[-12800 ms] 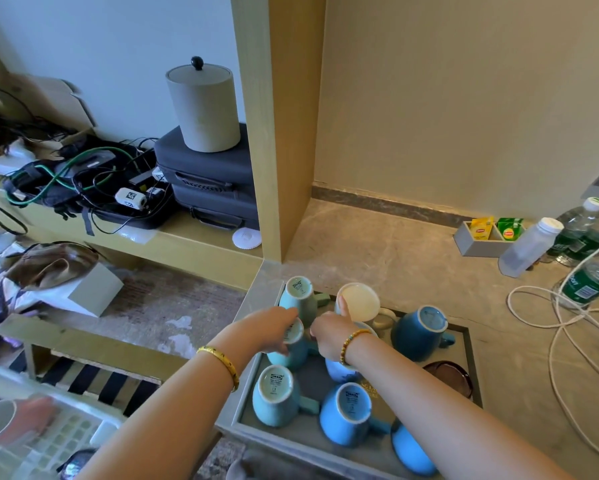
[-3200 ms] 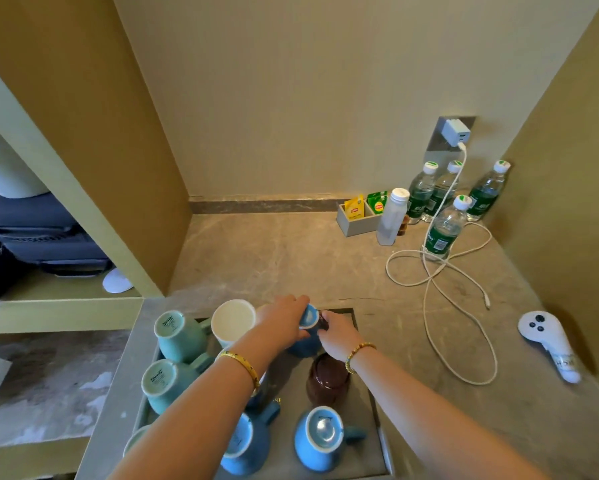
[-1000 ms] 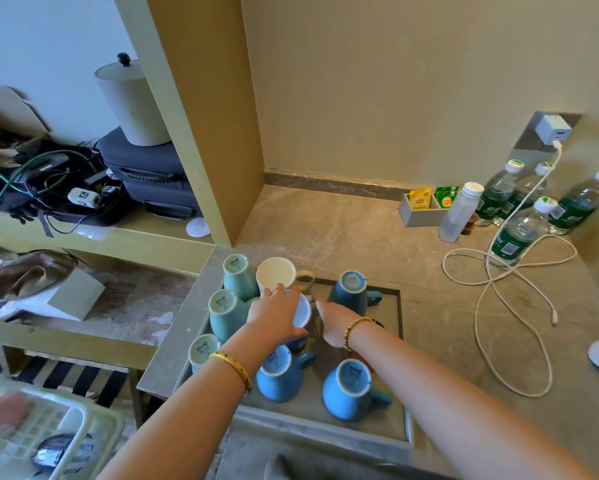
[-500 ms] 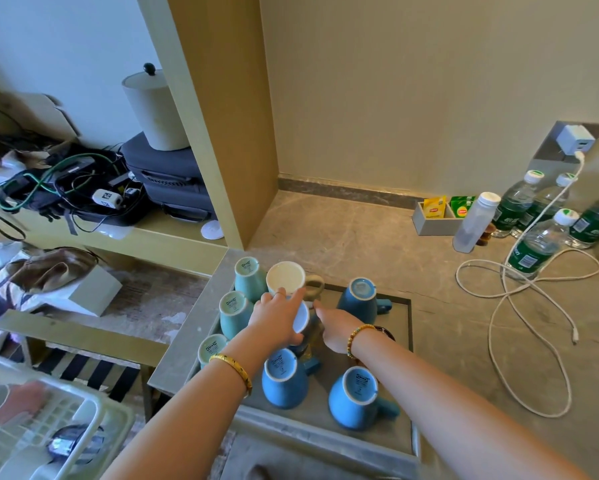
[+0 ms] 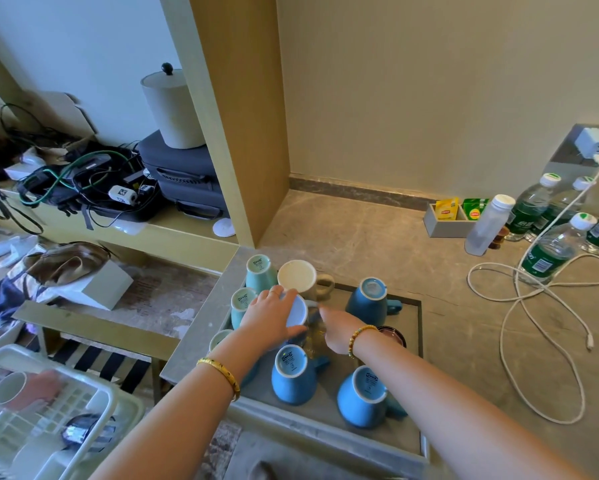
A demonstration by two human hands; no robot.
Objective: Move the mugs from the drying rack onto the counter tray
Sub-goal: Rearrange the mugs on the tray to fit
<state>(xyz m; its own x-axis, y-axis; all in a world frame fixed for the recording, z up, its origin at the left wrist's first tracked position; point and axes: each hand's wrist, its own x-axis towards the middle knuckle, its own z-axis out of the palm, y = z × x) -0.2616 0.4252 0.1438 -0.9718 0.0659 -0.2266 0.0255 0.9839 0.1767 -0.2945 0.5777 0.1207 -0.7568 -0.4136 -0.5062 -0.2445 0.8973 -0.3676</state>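
The left hand (image 5: 273, 318) lies on top of an upturned blue mug (image 5: 296, 311) in the middle of the tray (image 5: 416, 368), and its fingers are curled around the white base of this mug. The right hand (image 5: 338, 329) reaches in just beside it, toward the side of the same mug; its fingers are mostly hidden behind the mug, so I cannot tell if they hold something.

Around them other mugs stand upside down on the tray: a cream mug (image 5: 298, 277) and a dark blue mug (image 5: 369, 301) behind, three pale teal mugs (image 5: 260, 273) at the left edge, and two blue mugs (image 5: 293, 374) in front. A brown cup (image 5: 391, 336) stands near the right wrist.

The white drying rack (image 5: 48, 410) is low at the left, with one pale mug (image 5: 12, 388) in it, which is blurred.
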